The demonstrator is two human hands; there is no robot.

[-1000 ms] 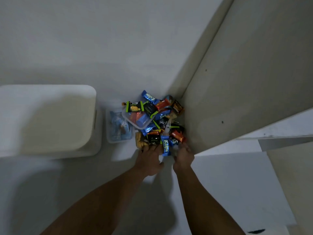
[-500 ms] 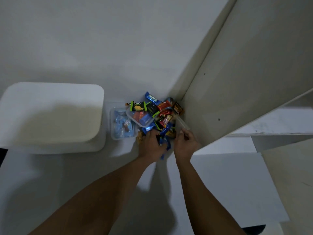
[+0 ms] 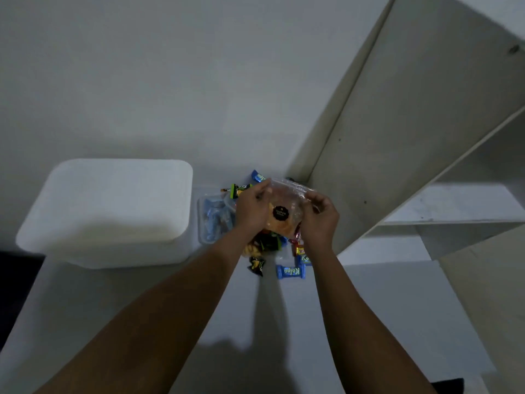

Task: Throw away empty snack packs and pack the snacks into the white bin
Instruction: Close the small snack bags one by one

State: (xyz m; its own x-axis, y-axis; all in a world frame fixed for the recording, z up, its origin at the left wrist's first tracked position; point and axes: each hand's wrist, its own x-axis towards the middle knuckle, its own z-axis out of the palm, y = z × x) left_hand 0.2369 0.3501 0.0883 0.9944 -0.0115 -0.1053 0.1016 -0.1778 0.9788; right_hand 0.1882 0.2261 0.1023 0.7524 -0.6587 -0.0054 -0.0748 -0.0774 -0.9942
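Observation:
Both hands hold up a clear plastic snack bag (image 3: pixel 287 207) with a round black sticker and orange contents, above a pile of small wrapped snacks (image 3: pixel 270 243) in the corner. My left hand (image 3: pixel 251 210) grips the bag's left edge. My right hand (image 3: pixel 319 220) pinches its right edge. A blue wrapped bar (image 3: pixel 291 272) and a black pack (image 3: pixel 257 264) lie loose at the near side of the pile. The white bin (image 3: pixel 110 211) stands to the left with its lid on.
A small clear tub (image 3: pixel 213 220) with blue packs sits between the bin and the pile. A white wall rises behind. A beige cabinet panel (image 3: pixel 397 132) and shelves (image 3: pixel 454 203) close off the right side.
Both hands dug into the pile and lifted the clear bag out of it. Several snacks have slid toward me. The view has shifted closer.

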